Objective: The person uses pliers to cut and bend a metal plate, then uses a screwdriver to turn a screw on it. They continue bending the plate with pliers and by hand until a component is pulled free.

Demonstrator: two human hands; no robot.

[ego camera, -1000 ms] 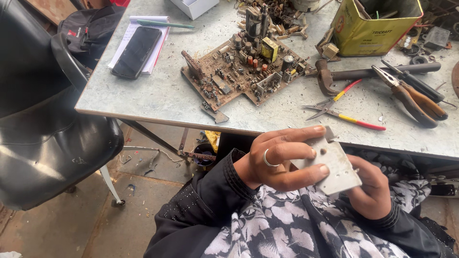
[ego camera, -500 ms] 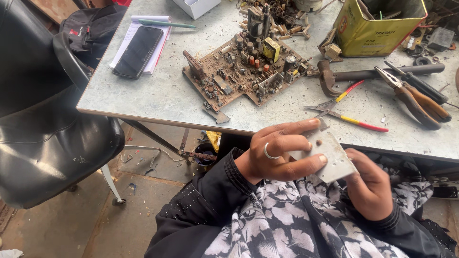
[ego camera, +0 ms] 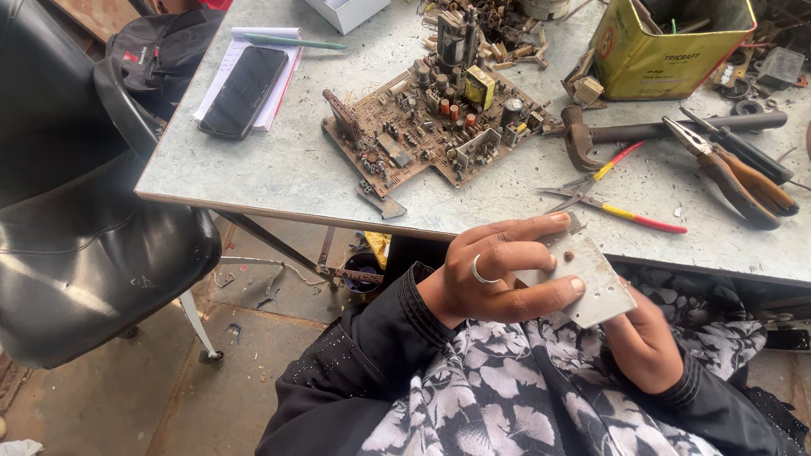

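The left hand (ego camera: pixel 498 274), ringed on one finger, is gripping a flat grey metal plate with small holes (ego camera: pixel 587 283), thumb along its lower edge and fingers curling over its upper edge, so the plate is sitting in the lap just short of the table (ego camera: pixel 279 169) edge. The right hand (ego camera: pixel 646 342) is reaching up under the plate from below; its fingers are hidden behind the metal, so I cannot tell whether they are pinching or only propping it. This looks like the step of working on the plate itself, and any next move would seem to call for a steady two-handed hold and a tool.

Just beyond the left hand's fingertips, thin red-and-yellow-handled snips (ego camera: pixel 612 190) are lying on the table. Beyond the right hand, brown-handled pliers (ego camera: pixel 743 173) and a rusty hammer (ego camera: pixel 625 133) are resting. Further out from the left hand, a brown populated circuit board (ego camera: pixel 431 127) is lying flat, and beyond it a yellow tin box (ego camera: pixel 667 46). Well off to the left, a black phone (ego camera: pixel 243 91) is lying on a notepad.
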